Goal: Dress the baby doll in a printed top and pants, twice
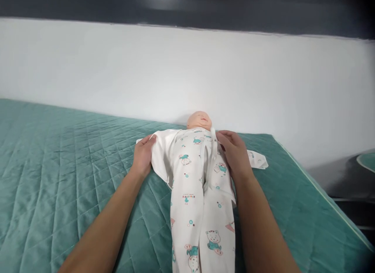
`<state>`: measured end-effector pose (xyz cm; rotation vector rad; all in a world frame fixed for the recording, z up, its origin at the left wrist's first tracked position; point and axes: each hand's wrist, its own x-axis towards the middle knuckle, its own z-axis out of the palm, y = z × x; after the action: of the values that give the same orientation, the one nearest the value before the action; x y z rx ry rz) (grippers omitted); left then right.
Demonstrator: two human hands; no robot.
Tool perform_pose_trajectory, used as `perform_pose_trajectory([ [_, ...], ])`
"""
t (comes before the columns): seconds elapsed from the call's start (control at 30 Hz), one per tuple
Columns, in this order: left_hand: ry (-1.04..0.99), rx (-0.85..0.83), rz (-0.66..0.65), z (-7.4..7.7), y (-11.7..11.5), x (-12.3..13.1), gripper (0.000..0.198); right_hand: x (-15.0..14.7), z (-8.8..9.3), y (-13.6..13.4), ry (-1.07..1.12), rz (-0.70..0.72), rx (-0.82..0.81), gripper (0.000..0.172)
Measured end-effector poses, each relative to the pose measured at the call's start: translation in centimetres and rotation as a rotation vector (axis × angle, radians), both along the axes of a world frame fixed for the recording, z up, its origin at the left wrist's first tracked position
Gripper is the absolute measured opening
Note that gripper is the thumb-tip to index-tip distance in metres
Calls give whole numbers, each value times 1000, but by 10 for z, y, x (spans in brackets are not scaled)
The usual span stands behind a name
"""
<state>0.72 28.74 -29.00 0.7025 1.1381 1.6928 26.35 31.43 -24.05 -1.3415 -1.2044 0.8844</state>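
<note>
A baby doll [199, 119] lies on its back on a teal quilted mattress [58, 159], head toward the wall. It wears a white sleepsuit [193, 194] printed with small teal animals, its front partly undone. My left hand [143, 155] is closed on the suit's left sleeve, which lies spread to the side. My right hand [234, 153] rests on the doll's chest near the neck, fingers pinching the edge of the front opening. The other sleeve [258, 159] lies flat to the right.
A white wall [187, 73] runs right behind the doll's head. The mattress edge [319, 189] drops off at the right to a dark floor. A dark band tops the wall.
</note>
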Motion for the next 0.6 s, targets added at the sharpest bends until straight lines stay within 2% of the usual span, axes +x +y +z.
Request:
perform_pose_trajectory([
  [0.07,-50,30,-12,12,-5,6,47,-2,-2,-4,18,100,44,31],
  [0.17,-32,73,-105,38,-20,23,45,-5,-2,-8,-100,187,109,30],
  [0.23,129,104,-176,54,-32,41,40,-7,-1,-11,-182,218,114,32],
  [0.3,462,158,-271,62,-45,61,32,-9,0,-14,-229,236,91,35],
  [0.4,1052,289,-379,59,-63,86,29,-9,0,-15,-229,251,69,39],
  [0.47,1298,398,-389,52,-72,95,31,-8,0,-15,-227,260,77,38],
  [0.53,1383,500,-347,46,-77,98,31,-8,1,-15,-238,267,90,36],
  [0.6,1372,574,-239,45,-78,97,29,-9,1,-15,-256,275,100,35],
])
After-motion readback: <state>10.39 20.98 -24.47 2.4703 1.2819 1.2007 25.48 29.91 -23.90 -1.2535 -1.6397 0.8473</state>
